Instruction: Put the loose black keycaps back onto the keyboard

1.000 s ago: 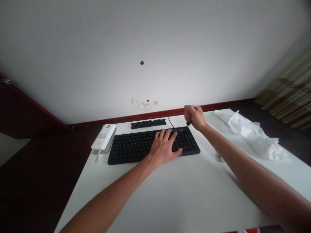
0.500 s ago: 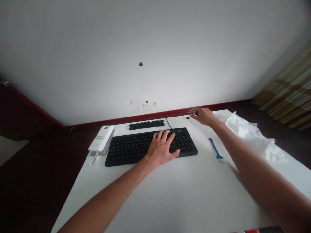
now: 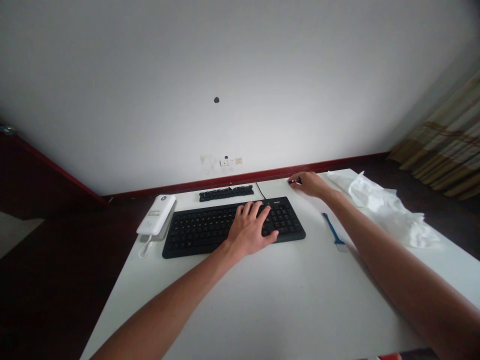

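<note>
My left hand (image 3: 250,227) lies flat with fingers spread on the right half of a black keyboard (image 3: 210,227) on the white table (image 3: 277,300). My right hand (image 3: 310,183) reaches to the far edge of the table, right of the keyboard, with its fingers curled down over small black pieces (image 3: 293,181), probably keycaps. What exactly the fingertips pinch is too small to name. A blue brush (image 3: 333,231) lies on the table just left of my right forearm.
A row of loose black keycaps (image 3: 226,192) lies behind the keyboard. A white power bank (image 3: 156,215) with its cable sits left of the keyboard. A crumpled white cloth (image 3: 386,207) covers the table's right side. A wall stands beyond the far edge.
My right hand, raised as a fist above the keyboard's right end a second ago, has gone down to the far table edge by small black pieces. The blue brush now shows.
</note>
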The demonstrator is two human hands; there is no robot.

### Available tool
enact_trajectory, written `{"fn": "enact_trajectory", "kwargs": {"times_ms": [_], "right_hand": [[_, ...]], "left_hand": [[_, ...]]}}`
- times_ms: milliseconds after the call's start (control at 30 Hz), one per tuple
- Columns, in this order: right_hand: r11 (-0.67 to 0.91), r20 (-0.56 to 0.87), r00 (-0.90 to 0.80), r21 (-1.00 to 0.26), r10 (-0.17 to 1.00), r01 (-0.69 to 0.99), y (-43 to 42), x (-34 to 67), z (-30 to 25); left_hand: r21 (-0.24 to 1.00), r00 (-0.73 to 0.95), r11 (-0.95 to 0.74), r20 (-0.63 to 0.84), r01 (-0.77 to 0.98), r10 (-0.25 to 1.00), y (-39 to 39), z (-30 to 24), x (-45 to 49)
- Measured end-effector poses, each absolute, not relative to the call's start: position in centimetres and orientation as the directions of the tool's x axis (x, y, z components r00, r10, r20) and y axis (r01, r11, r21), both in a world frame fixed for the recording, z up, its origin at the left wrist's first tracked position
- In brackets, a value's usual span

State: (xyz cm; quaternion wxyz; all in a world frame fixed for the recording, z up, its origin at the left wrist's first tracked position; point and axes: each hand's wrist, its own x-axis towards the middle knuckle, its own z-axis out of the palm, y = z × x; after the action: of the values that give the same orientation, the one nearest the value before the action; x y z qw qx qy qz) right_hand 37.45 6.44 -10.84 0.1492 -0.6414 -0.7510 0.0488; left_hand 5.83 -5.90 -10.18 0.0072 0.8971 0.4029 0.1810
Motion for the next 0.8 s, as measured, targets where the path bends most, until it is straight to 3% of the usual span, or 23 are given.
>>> {"fn": "enact_trajectory", "kwargs": {"times_ms": [67,167,300,433,800], "right_hand": [[0.162,0.169,-0.117,-0.284,0.979,0.945,6.5,37.5,-10.3],[0.183,0.143,-0.134,-0.413,0.981,0.892,6.2,37.6,-8.7],[0.140,-0.051,-0.215,-0.611,0.975,0.779,4.7,37.1,-5.1],[0.128,-0.147,-0.313,-0.694,0.938,0.709,2.7,35.8,-1.8],[0.227,-0.179,-0.452,-0.672,0.874,0.705,1.0,33.6,0.9]], "left_hand": [[0.158,0.608,-0.673,0.320,0.722,0.727,-5.9,-10.2,5.8],[0.158,0.609,-0.674,0.319,0.721,0.726,-5.9,-10.2,5.8],[0.166,0.610,-0.677,0.319,0.717,0.725,-5.9,-10.2,5.9],[0.171,0.608,-0.674,0.317,0.718,0.728,-5.9,-10.2,5.9],[0.165,0.614,-0.675,0.302,0.719,0.729,-5.8,-10.3,5.9]]}}
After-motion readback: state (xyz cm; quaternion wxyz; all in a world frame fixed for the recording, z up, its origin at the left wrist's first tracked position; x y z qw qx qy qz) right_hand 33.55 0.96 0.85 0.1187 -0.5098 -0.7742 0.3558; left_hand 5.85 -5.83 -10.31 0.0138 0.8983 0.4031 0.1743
